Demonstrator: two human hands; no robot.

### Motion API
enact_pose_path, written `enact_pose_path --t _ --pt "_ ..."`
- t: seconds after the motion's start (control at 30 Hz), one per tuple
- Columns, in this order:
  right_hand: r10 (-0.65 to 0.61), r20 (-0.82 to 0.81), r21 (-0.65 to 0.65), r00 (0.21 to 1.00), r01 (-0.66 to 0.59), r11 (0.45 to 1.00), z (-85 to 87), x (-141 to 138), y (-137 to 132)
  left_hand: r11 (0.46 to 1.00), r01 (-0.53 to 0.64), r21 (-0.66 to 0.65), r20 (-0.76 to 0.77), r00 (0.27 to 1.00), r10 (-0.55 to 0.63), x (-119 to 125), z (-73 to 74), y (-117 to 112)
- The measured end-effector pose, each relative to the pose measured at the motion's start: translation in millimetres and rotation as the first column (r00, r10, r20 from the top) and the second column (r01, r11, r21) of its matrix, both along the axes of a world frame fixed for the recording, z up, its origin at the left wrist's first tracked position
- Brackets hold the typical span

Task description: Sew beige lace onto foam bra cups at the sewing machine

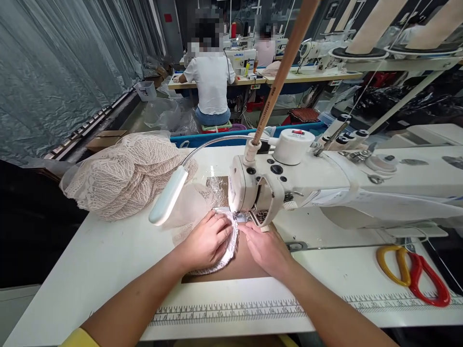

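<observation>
My left hand [208, 238] lies flat with its fingers spread on a white lace piece [229, 253], pressing it onto the bed in front of the needle area. My right hand [265, 248] rests beside it, fingers stretched toward the presser foot [249, 218], touching the lace edge and a brown fabric [242, 267] beneath. The white sewing machine head [253, 185] stands just behind both hands. A white gooseneck lamp [168, 195] hangs over the left side.
A heap of beige lace pieces [126, 173] lies at the left of the white table [90, 270]. Yellow and red scissors [412, 272] lie at the right. A printed ruler [231, 311] runs along the front edge. Other people sit at machines behind.
</observation>
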State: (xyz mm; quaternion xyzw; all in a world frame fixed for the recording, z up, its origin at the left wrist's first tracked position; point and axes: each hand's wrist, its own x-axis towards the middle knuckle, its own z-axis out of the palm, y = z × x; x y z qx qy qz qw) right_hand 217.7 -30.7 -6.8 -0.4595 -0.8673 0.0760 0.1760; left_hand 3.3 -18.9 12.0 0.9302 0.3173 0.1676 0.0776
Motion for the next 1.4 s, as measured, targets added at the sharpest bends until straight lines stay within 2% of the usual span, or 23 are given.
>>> enact_pose_path --t 0.2,0.37,0.6,0.83,1.17,1.4 --pt "-0.057 -0.034 0.041 0.998 0.059 0.997 1.0 -0.5 1.7 0.998 0.023 -0.059 0.003 1.0 -0.023 3.4 -1.1 -3.7" --pt "-0.004 0.029 0.004 1.0 0.004 1.0 2.7 -3.6 1.0 0.996 0.025 -0.083 0.013 1.0 -0.024 1.4 -3.0 -4.5" --pt "0.001 0.09 -0.035 0.996 0.002 0.999 3.3 -5.6 -0.3 0.999 0.004 -0.037 -0.025 1.0 -0.005 -4.2 -8.9 -1.7" --pt "-0.043 0.155 0.059 0.987 0.035 0.998 -2.5 -7.8 0.8 1.0 0.01 0.005 -0.056 0.998 -0.01 -2.9 -10.6 2.8" --pt "-0.035 0.088 0.146 0.995 0.022 0.989 -4.5 -8.0 2.2 1.0 0.0 0.017 -0.05 0.999 0.001 -3.0 -9.2 6.9" --pt "0.038 -0.029 0.082 0.999 -0.036 0.996 -3.0 -4.1 -2.2 0.999 -0.038 0.03 0.03 0.999 0.037 -10.0 -3.7 7.1"
